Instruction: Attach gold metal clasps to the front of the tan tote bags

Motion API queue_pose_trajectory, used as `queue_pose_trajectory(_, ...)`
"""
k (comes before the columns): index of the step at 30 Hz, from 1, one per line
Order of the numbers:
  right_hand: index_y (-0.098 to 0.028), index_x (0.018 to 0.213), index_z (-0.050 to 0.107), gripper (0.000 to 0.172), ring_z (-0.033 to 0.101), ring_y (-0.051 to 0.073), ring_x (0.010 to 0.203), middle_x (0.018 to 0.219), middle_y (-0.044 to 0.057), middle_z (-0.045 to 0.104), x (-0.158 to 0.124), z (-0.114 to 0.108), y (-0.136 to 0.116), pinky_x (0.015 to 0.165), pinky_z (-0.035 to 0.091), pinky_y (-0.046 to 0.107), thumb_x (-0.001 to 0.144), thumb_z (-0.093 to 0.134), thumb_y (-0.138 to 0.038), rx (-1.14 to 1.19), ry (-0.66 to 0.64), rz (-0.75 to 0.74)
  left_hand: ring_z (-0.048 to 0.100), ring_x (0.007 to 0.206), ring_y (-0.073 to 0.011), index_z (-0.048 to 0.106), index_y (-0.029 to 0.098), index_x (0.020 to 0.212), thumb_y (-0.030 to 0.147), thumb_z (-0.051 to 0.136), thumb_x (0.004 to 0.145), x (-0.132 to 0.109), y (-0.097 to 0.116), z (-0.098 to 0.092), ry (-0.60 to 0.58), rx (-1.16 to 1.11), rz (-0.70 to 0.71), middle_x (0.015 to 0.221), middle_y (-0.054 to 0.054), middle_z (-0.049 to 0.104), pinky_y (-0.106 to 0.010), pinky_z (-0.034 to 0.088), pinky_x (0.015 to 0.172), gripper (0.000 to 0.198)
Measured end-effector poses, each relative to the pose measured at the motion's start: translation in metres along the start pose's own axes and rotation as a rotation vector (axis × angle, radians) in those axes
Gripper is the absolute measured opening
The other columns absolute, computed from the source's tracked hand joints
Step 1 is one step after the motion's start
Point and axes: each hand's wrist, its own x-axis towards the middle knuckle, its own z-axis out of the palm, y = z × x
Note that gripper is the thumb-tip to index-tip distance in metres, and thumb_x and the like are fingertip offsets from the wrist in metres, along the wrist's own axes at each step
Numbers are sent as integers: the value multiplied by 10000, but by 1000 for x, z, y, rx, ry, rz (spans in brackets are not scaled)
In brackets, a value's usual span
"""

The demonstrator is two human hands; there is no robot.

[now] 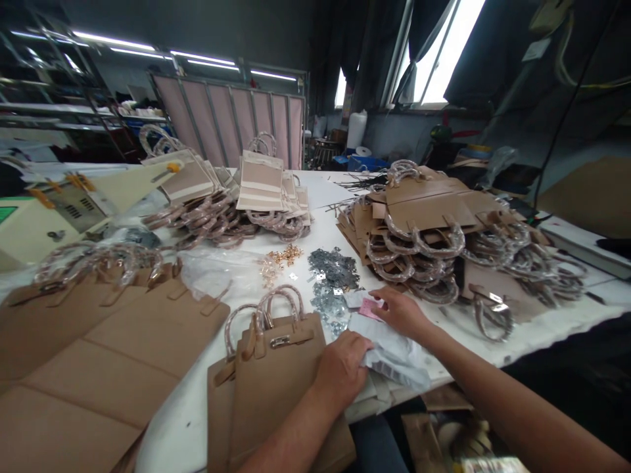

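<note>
A pale, translucent plastic bag [394, 358] with a pink label [371, 309] near its upper end lies at the front of the table. My left hand [345, 364] is closed on the bag's left edge, its fingertips curled under and partly hidden. At the upper end, beside the label, my right hand [400, 314] pinches the plastic between thumb and fingers. Under my left forearm lie tan handbag pieces [279, 374] with plastic-wrapped handles and a metal clasp. Just beyond the bag is a spread of small grey metal plates [334, 272].
Small gold-coloured fittings [286, 255] lie beyond the handbag pieces. A tall pile of tan bag panels [428, 203] stands to the right. Large tan panels [98, 348] cover the left front. Cream panels [260, 180] are stacked behind, near a pale machine [64, 210].
</note>
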Motion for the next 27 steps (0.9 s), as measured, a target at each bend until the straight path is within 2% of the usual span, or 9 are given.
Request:
queue_pose_trajectory(3,-267,960,771,143,671,199,838,993,32,753,6,10,-1,699,427,276,905,648,-313,-54,-23,10,634,993,-267,643,170,1220,12,496,666,-1,-1,0,-9,-20,-50,1040,-100,699,-406,538,871,594)
queue_pose_trajectory(6,-265,899,766,159,674,196,829,934,19,756,-9,3,-19,722,450,283,928,623,-326,46,-31,-53,649,1016,-265,393,156,1533,51,516,707,-2,-3,1,-12,-84,-154,1113,-105,695,-426,540,923,842)
queue_pose_trajectory(8,-270,919,771,147,682,200,874,950,21,759,-27,-9,-37,791,477,291,927,627,-301,147,-98,-157,654,1041,-260,260,157,1605,75,538,724,-2,-6,2,-6,-123,-200,1155,-103,697,-426,532,962,927)
queue_pose_trajectory(10,-285,941,784,160,686,203,919,954,19,760,-44,-23,-53,850,488,297,947,624,-297,229,-236,-262,651,1057,-261,426,165,1521,75,534,727,-1,-8,3,-9,-134,-174,1134,-99,704,-407,524,960,807)
queue_pose_trajectory(13,-298,972,802,160,693,195,901,934,10,763,-50,-34,-61,842,509,287,958,652,-351,335,-383,-263,651,973,-252,710,169,1060,51,509,719,0,-7,2,-12,-120,-100,983,-89,702,-359,512,860,413)
queue_pose_trajectory(16,-265,1060,789,200,695,200,883,1003,36,760,-29,-26,-39,804,528,298,936,669,-367,274,-180,-153,641,893,-219,703,172,919,32,507,723,1,-5,1,2,-134,-77,920,-68,677,-316,482,798,311)
queue_pose_trajectory(19,-238,1183,753,300,672,243,1040,1173,81,726,3,-3,-7,923,517,360,898,677,-289,27,16,-188,607,811,-186,678,174,856,28,518,744,0,-4,3,24,-138,-46,846,-41,634,-282,445,739,243)
queue_pose_trajectory(23,-234,1066,792,219,653,270,1084,1133,93,751,26,19,16,1000,477,399,903,646,-228,-69,-3,-265,587,782,-173,692,177,880,29,537,757,-3,-7,7,53,-137,-28,821,-28,614,-268,421,709,247)
queue_pose_trajectory(27,-236,965,792,191,678,255,1017,1062,70,771,25,22,22,953,483,363,949,623,-326,8,0,-243,605,804,-181,716,171,929,65,547,817,-1,-8,8,47,-157,-21,833,-34,623,-276,436,737,228)
